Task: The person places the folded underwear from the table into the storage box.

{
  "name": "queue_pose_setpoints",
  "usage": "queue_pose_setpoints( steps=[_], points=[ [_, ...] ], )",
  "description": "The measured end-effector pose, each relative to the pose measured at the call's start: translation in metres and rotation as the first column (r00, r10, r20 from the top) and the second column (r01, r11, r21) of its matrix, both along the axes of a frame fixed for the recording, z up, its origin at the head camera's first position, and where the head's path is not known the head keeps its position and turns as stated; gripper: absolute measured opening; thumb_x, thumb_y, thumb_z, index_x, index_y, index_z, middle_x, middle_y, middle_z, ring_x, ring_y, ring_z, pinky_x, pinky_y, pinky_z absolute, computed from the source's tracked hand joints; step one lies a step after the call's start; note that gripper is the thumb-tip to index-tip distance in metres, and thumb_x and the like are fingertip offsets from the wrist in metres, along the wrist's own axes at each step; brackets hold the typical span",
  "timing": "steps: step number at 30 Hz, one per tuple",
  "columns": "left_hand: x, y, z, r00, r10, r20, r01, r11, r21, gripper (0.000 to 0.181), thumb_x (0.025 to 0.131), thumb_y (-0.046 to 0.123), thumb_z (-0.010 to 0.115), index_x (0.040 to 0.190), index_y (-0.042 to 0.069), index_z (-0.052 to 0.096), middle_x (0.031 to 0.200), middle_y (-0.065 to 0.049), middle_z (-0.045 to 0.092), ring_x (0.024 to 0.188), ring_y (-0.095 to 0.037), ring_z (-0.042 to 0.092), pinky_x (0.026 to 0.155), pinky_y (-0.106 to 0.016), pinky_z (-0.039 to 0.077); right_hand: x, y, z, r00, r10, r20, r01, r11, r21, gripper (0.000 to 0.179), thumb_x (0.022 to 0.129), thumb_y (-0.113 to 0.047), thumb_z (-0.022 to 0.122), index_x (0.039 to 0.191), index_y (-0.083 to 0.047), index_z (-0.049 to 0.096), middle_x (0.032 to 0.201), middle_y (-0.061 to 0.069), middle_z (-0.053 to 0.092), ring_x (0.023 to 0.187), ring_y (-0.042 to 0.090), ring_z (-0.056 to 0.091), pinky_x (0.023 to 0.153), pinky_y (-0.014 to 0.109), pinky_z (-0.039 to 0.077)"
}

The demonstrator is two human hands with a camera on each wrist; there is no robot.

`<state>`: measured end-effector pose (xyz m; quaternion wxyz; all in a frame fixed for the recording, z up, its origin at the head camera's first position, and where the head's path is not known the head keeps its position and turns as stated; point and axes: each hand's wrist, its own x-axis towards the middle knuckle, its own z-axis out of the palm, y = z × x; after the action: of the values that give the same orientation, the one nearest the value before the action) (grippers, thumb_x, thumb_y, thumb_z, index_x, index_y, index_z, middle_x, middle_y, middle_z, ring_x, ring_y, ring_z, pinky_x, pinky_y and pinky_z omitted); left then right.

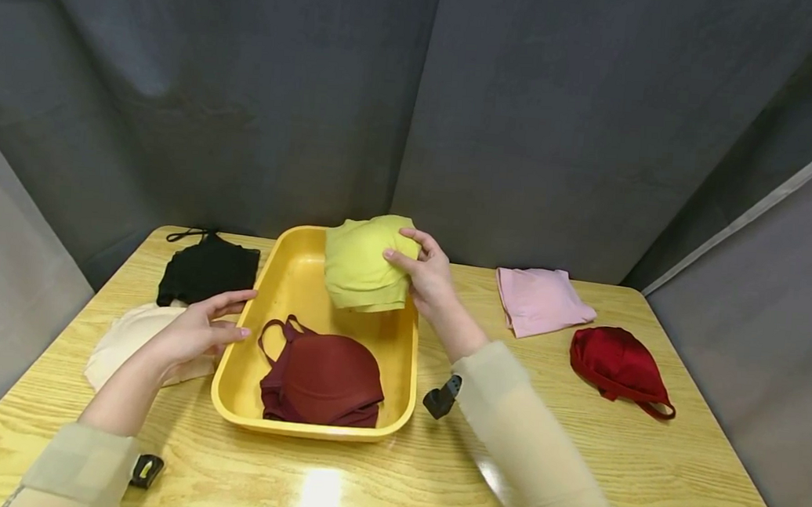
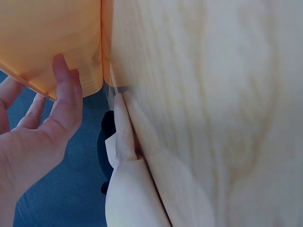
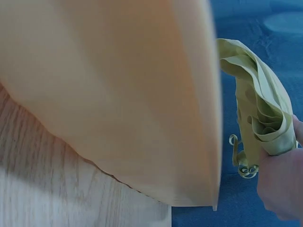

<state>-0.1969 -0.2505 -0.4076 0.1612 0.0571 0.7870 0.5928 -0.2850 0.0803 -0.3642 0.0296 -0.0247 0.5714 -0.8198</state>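
Grey fabric curtains (image 1: 282,103) fill the upper frame and both sides, behind a glossy pale wood-grain table (image 1: 490,471) with glare at bottom centre. Near the centre, the right hand (image 1: 433,275) pinches a folded, soft yellow cloth garment (image 1: 363,262) over the upper right of a deep yellow plastic tray (image 1: 312,431); handling that garment seems the step in hand (whether going in or out, I cannot tell). The left hand (image 1: 196,329) has loosely extended fingers at the tray's left rim. A maroon moulded-cup bra (image 1: 332,378) lies inside, lower centre. The next move probably calls for a steady tray and a pinch that keeps the layers together.
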Motion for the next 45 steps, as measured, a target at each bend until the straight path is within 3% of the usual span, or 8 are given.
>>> queue_pose_setpoints(
  steps=[6, 14, 31, 45],
  points=[
    [0.001, 0.0, 0.002, 1.0, 0.002, 0.004, -0.002, 1.0, 0.0, 0.067, 0.091, 0.012, 0.062, 0.149, 0.014, 0.028, 0.144, -0.022, 0.035, 0.107, -0.031, 0.059, 0.076, -0.032, 0.053, -0.001, -0.005, -0.005, 0.999, 0.041, 0.016, -0.042, 0.999, 0.031, 0.049, 0.083, 0.008, 0.065, 0.127, -0.008, 0.052, 0.109, 0.007, 0.059, 0.084, 0.016, 0.064, 0.067, 0.025, 0.055],
    [0.0, -0.001, -0.001, 1.0, 0.0, 0.013, -0.001, 1.0, 0.015, 0.069, 0.09, 0.013, 0.063, 0.149, 0.014, 0.027, 0.144, -0.021, 0.035, 0.107, -0.03, 0.059, 0.079, -0.034, 0.053, -0.005, -0.01, -0.017, 0.993, 0.114, 0.041, -0.117, 0.989, 0.095, 0.052, 0.082, 0.008, 0.066, 0.129, -0.009, 0.051, 0.121, 0.012, 0.053, 0.099, 0.02, 0.059, 0.076, 0.027, 0.054],
    [-0.002, 0.001, -0.002, 1.0, 0.012, 0.022, -0.012, 1.0, 0.001, 0.067, 0.09, 0.012, 0.062, 0.148, 0.016, 0.029, 0.142, -0.018, 0.037, 0.109, -0.032, 0.058, 0.079, -0.034, 0.053, -0.006, -0.023, -0.037, 0.99, 0.12, 0.076, -0.131, 0.979, 0.158, 0.058, 0.078, 0.015, 0.065, 0.13, -0.008, 0.051, 0.126, 0.013, 0.051, 0.107, 0.024, 0.057, 0.086, 0.033, 0.052],
    [-0.003, 0.002, -0.004, 1.0, 0.022, 0.019, -0.022, 1.0, -0.001, 0.067, 0.09, 0.012, 0.063, 0.148, 0.017, 0.03, 0.142, -0.018, 0.036, 0.108, -0.032, 0.058, 0.08, -0.034, 0.053, -0.009, -0.031, -0.044, 0.994, 0.084, 0.068, -0.103, 0.922, 0.372, 0.059, 0.075, 0.013, 0.069, 0.127, -0.01, 0.055, 0.123, 0.014, 0.052, 0.103, 0.021, 0.056, 0.084, 0.03, 0.052]
  ],
)
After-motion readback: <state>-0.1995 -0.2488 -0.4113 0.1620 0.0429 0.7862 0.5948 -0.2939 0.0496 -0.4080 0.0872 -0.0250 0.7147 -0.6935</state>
